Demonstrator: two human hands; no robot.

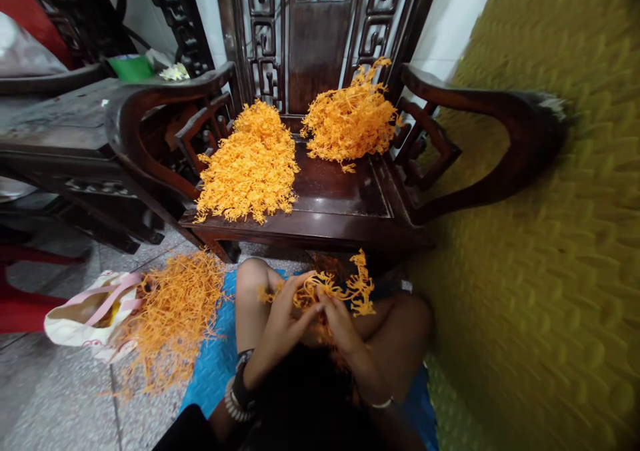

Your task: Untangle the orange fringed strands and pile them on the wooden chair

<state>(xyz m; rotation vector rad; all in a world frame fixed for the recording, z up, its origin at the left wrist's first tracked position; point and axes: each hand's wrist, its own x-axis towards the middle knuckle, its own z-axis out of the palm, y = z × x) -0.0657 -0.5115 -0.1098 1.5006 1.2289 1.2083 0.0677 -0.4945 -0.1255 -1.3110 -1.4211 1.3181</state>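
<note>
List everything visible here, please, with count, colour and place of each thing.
Chair: one, dark brown, centre
Frizzy piles: two, orange, on chair
Frizzy strands: uncountable, orange, held, lower centre
Strand heap: one, orange, left, mainly on floor
Bag: one, white with pink straps, beside heap
Side table: one, dark, left of chair
Container: one, green, on side table
Red things: at least two, left edge
Mat: one, blue, bottom middle
Textured surface: one, yellow-green, right
Wall: one, white, behind chair
Wristbands: three, black, white, pale, both wrists
Legs: two, bare, folded, lower centre
Left grip: one, holding strands
Right grip: one, holding strands
</note>
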